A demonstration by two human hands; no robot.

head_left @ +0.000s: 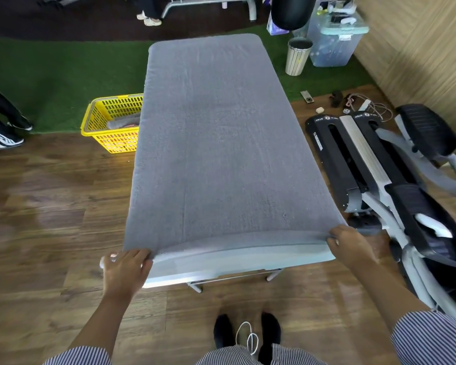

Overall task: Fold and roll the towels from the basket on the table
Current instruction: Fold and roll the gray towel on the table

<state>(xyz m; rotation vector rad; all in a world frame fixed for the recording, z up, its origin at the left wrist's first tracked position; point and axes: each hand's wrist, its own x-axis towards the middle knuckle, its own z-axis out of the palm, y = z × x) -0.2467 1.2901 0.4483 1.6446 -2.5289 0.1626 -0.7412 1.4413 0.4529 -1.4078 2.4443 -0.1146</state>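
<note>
- Left hand [125, 270]: forearm reaching forward, fingers curled over the near left corner of the grey towel [216, 143], gripping it.
- Right hand [349, 246]: forearm angled in from the right, fingers pinching the near right corner of the same towel.
- Grey towel: spread flat over the worktop [221, 270], long axis running away from the person; its near edge is lifted slightly above the worktop's front end.
- Yellow basket [111, 122]: on the floor just left of the worktop, holding another grey towel [124, 123].
- Stepper machine [379, 167]: on the floor to the right.
</note>
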